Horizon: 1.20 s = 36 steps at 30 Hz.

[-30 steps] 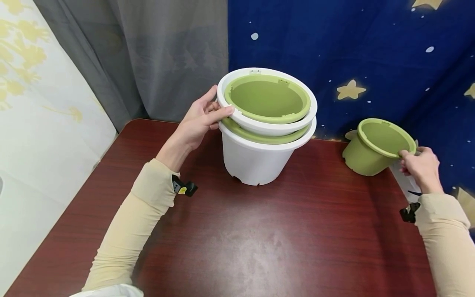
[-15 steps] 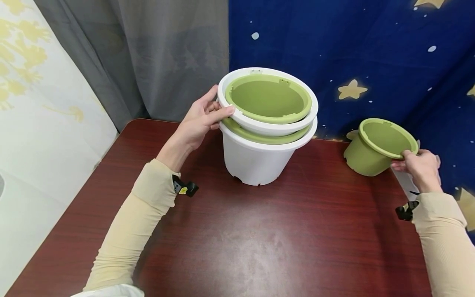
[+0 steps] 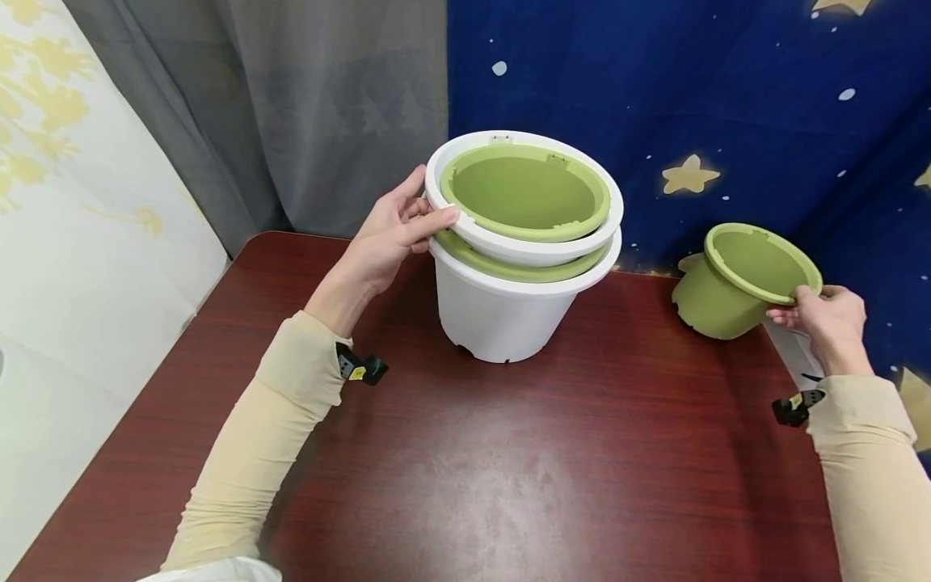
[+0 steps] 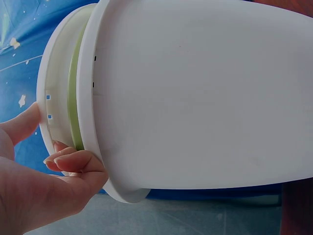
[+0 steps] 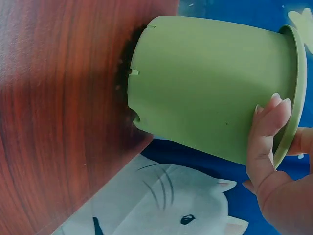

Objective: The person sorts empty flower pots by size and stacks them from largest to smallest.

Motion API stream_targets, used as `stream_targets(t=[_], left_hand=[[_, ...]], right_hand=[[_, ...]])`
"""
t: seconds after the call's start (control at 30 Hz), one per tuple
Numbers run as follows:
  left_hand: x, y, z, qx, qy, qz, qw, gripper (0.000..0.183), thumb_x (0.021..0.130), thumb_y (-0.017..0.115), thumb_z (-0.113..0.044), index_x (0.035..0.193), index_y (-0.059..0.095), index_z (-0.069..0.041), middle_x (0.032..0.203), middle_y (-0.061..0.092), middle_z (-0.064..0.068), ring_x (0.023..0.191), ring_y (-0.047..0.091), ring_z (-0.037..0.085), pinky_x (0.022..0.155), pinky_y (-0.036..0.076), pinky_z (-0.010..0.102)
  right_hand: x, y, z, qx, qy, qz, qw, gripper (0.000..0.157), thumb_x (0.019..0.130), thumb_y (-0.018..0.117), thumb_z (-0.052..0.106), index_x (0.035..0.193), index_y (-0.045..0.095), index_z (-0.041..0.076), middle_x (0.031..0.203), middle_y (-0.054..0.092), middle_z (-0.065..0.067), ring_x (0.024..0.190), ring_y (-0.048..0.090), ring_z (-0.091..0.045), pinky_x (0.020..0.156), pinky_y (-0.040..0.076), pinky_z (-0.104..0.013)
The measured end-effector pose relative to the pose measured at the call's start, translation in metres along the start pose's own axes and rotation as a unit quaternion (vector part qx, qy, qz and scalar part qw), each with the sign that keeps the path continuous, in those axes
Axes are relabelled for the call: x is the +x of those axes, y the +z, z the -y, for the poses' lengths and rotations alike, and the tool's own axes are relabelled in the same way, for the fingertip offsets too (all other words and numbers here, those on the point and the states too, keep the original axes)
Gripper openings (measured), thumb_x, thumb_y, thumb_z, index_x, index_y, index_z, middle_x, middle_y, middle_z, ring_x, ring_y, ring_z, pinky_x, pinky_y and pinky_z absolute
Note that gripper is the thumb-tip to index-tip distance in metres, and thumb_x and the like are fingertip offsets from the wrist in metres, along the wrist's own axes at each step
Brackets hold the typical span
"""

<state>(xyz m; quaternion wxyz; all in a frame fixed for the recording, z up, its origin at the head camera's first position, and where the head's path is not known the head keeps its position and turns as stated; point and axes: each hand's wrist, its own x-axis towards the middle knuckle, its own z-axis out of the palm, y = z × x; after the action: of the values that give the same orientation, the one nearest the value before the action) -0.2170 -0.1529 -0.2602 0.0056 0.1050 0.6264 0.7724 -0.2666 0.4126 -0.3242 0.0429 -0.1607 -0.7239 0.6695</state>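
Observation:
A stack of nested flowerpots stands at the back middle of the table in the head view. At its bottom is a white flowerpot (image 3: 502, 323), with a green pot's rim (image 3: 534, 268) showing above it. Higher up sits a second white flowerpot (image 3: 502, 244), slightly tilted, with a green pot (image 3: 524, 194) inside. My left hand (image 3: 381, 234) grips the upper white rim, thumb on top, fingers below; the left wrist view shows curled fingers (image 4: 80, 161) between the two white rims. At the right edge, my right hand (image 3: 832, 323) pinches the rim of a single green flowerpot (image 5: 210, 83).
The dark red wooden table (image 3: 465, 469) runs toward me. Behind it hang a grey curtain (image 3: 349, 105) and a blue star-patterned curtain (image 3: 582, 81). A white cloth with a cat print (image 5: 186, 196) lies beyond the table's right edge.
The green flowerpot at the right has risen slightly, with my right hand at its rim; that hand's fingers have shifted beneath the rim. My left hand and the stack stay put.

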Motion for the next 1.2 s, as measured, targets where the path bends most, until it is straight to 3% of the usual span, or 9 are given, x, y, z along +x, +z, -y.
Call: stream_targets(t=[0.27, 0.6, 0.9, 1.1, 1.2], left_hand=[[0.001, 0.001, 0.0, 0.0, -0.002, 0.0, 1.0, 0.087, 0.093, 0.069, -0.003, 0.162, 0.016, -0.012, 0.084, 0.056, 0.002, 0.074, 0.048, 0.01, 0.056, 0.03, 0.019], [0.001, -0.001, 0.0, 0.001, -0.003, -0.002, 1.0, 0.088, 0.093, 0.069, -0.003, 0.162, 0.016, -0.011, 0.083, 0.056, 0.002, 0.073, 0.047, 0.011, 0.056, 0.03, 0.019], [0.002, -0.001, 0.001, 0.001, 0.001, -0.001, 1.0, 0.087, 0.093, 0.069, -0.004, 0.162, 0.017, -0.011, 0.082, 0.056, 0.002, 0.072, 0.048, 0.011, 0.056, 0.031, 0.019], [0.003, 0.0, 0.001, 0.003, -0.002, 0.0, 1.0, 0.087, 0.093, 0.069, -0.004, 0.162, 0.016, -0.012, 0.082, 0.056, 0.002, 0.072, 0.047, 0.011, 0.056, 0.03, 0.019], [0.003, 0.0, 0.001, 0.004, -0.002, 0.001, 1.0, 0.087, 0.093, 0.069, -0.004, 0.162, 0.016, -0.012, 0.082, 0.057, 0.002, 0.072, 0.048, 0.011, 0.056, 0.03, 0.019]], right_hand=[[-0.008, 0.002, 0.013, 0.012, -0.015, -0.013, 1.0, 0.019, 0.097, 0.04, 0.003, 0.115, 0.036, 0.008, 0.056, 0.064, -0.006, 0.046, 0.066, -0.014, 0.048, 0.055, -0.023], [-0.014, 0.012, 0.03, 0.021, -0.075, -0.015, 0.997, 0.02, 0.097, 0.042, 0.003, 0.116, 0.04, 0.002, 0.056, 0.065, -0.005, 0.045, 0.066, -0.014, 0.047, 0.054, -0.023], [-0.022, 0.027, 0.051, -0.048, -0.102, -0.032, 0.993, 0.052, 0.097, 0.046, 0.01, 0.146, 0.03, -0.002, 0.059, 0.065, 0.004, 0.045, 0.065, -0.01, 0.046, 0.053, -0.021], [-0.031, 0.038, 0.064, 0.027, -0.145, -0.014, 0.989, 0.025, 0.095, 0.047, 0.003, 0.12, 0.043, 0.003, 0.055, 0.066, -0.002, 0.04, 0.063, -0.014, 0.04, 0.051, -0.023], [-0.036, 0.043, 0.072, 0.046, -0.154, -0.007, 0.987, 0.021, 0.095, 0.048, 0.002, 0.116, 0.044, 0.002, 0.055, 0.065, -0.004, 0.039, 0.062, -0.014, 0.039, 0.05, -0.023]])
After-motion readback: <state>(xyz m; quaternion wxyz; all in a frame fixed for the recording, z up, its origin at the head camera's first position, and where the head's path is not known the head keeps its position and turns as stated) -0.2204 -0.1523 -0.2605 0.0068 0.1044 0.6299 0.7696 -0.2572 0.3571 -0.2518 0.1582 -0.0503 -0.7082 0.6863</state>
